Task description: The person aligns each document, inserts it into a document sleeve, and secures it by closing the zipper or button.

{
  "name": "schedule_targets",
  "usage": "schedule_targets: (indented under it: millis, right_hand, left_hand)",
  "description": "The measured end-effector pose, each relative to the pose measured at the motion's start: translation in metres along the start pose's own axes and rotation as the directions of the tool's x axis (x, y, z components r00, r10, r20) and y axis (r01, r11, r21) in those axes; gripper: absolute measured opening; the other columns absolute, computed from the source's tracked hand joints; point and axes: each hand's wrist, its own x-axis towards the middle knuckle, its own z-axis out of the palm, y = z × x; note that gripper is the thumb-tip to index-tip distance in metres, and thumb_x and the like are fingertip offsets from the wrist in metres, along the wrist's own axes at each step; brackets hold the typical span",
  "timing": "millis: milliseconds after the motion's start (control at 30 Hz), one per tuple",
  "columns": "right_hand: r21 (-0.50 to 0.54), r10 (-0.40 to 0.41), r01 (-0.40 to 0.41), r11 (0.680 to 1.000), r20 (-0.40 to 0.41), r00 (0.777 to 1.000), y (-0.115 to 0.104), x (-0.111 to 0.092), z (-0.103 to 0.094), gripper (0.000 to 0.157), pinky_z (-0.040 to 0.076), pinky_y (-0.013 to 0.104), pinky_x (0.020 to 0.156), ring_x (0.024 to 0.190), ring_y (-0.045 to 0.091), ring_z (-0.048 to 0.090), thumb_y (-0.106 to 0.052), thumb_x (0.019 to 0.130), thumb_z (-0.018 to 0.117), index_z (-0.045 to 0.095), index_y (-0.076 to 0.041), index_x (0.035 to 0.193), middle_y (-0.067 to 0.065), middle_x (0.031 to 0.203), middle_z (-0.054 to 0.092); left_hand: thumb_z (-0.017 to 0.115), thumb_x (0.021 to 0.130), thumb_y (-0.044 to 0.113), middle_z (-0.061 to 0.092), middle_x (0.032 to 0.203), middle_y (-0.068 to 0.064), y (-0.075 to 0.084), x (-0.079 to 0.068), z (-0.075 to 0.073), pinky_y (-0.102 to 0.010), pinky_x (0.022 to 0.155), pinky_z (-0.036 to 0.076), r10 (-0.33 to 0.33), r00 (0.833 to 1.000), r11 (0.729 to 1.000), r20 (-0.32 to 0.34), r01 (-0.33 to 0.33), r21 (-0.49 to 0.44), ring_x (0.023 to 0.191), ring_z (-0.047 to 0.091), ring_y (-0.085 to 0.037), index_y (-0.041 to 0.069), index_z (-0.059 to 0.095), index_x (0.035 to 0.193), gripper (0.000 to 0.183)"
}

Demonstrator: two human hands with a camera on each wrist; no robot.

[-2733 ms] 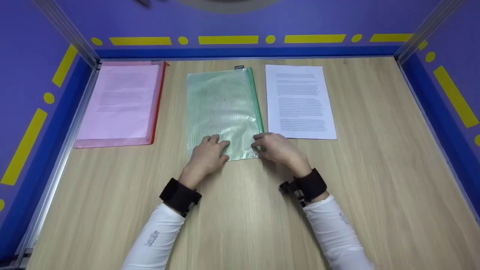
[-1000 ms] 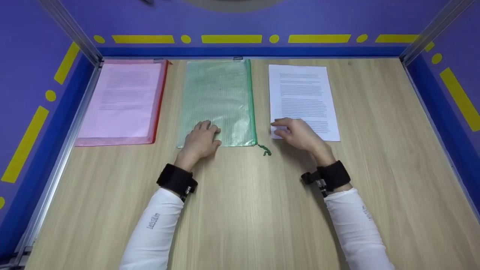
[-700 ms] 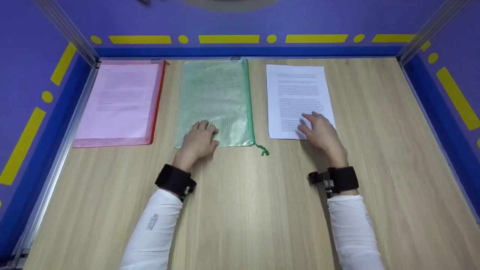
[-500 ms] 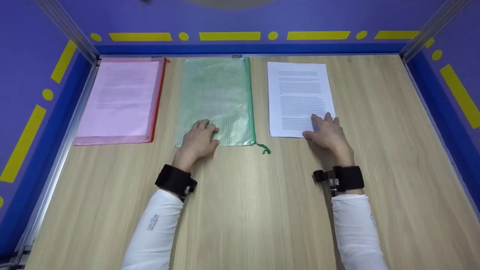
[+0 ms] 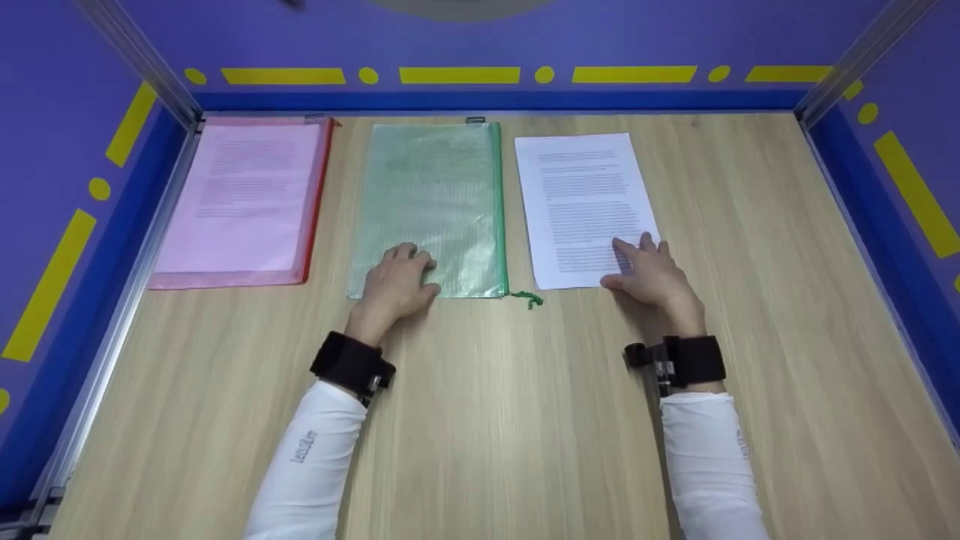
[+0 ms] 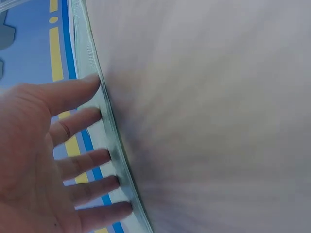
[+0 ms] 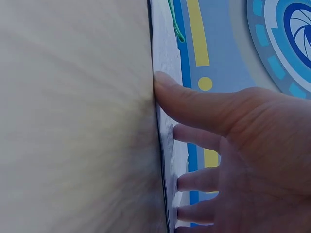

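Observation:
A translucent green zip folder [image 5: 431, 202] lies flat in the middle of the table, its green zipper along the right side and a green cord pull [image 5: 529, 299] at the near right corner. My left hand [image 5: 396, 286] rests on its near left part, fingers spread; in the left wrist view the fingertips touch the folder's surface by the edge. Right of the folder lies a stack of printed white paper [image 5: 581, 195], slightly turned. On its near right corner rests my right hand [image 5: 654, 277], fingers extended over the top sheet, thumb against the near edge.
A pink zip folder [image 5: 238, 202] with a red zipper and printed sheets inside lies at the far left. Blue panels with yellow marks [image 5: 459, 75] wall the table [image 5: 487, 420] at the back and both sides.
The green folder has slid back and left. My right hand has gone from its near right corner to the paper stack, which has just shifted left and nearer, turning slightly.

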Motion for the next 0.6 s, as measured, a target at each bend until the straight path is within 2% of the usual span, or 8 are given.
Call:
schedule_targets:
  millis: [167, 267, 400, 600]
  right_hand:
    - [-0.009, 0.011, -0.011, 1.0, -0.005, 1.0, 0.0, 0.0, 0.001, 0.079, 0.018, 0.076, 0.112, 0.147, 0.06, -0.003, -0.04, 0.093, 0.065, 0.028, -0.011, 0.156, 0.037, 0.16, -0.001]
    - [-0.018, 0.016, -0.016, 1.0, -0.013, 1.0, -0.003, 0.0, 0.001, 0.079, 0.02, 0.076, 0.111, 0.147, 0.061, -0.001, -0.041, 0.093, 0.064, 0.028, -0.012, 0.156, 0.037, 0.16, 0.001]
    - [-0.034, 0.016, -0.017, 0.999, -0.022, 1.0, -0.006, -0.001, 0.002, 0.078, 0.022, 0.076, 0.111, 0.147, 0.06, 0.003, -0.043, 0.093, 0.064, 0.029, -0.012, 0.156, 0.037, 0.16, 0.004]
    - [-0.054, 0.013, -0.015, 0.998, -0.035, 0.999, -0.01, -0.002, 0.005, 0.079, 0.025, 0.075, 0.11, 0.146, 0.061, 0.008, -0.043, 0.093, 0.064, 0.029, -0.01, 0.156, 0.038, 0.159, 0.008]
  left_hand:
    - [0.059, 0.098, 0.032, 0.05, 0.143, -0.019, 0.013, 0.005, 0.003, -0.053, 0.103, 0.048, 0.007, 1.0, 1.0, -0.013, -0.007, 0.027, 0.137, 0.046, -0.038, 0.009, 0.059, 0.132, 0.041]
    - [0.058, 0.099, 0.03, 0.053, 0.142, -0.017, 0.022, 0.01, 0.003, -0.051, 0.103, 0.049, 0.035, 0.999, 0.999, -0.031, -0.035, 0.006, 0.135, 0.048, -0.037, 0.009, 0.059, 0.133, 0.04]
    - [0.058, 0.099, 0.028, 0.055, 0.142, -0.016, 0.04, 0.018, 0.003, -0.048, 0.105, 0.048, 0.114, 0.992, 0.993, -0.052, -0.116, -0.022, 0.134, 0.051, -0.035, 0.009, 0.059, 0.134, 0.04]
    - [0.058, 0.1, 0.028, 0.052, 0.146, -0.017, 0.079, 0.027, 0.01, -0.045, 0.112, 0.043, 0.254, 0.967, 0.966, -0.01, -0.255, -0.047, 0.138, 0.048, -0.034, 0.008, 0.057, 0.137, 0.042]
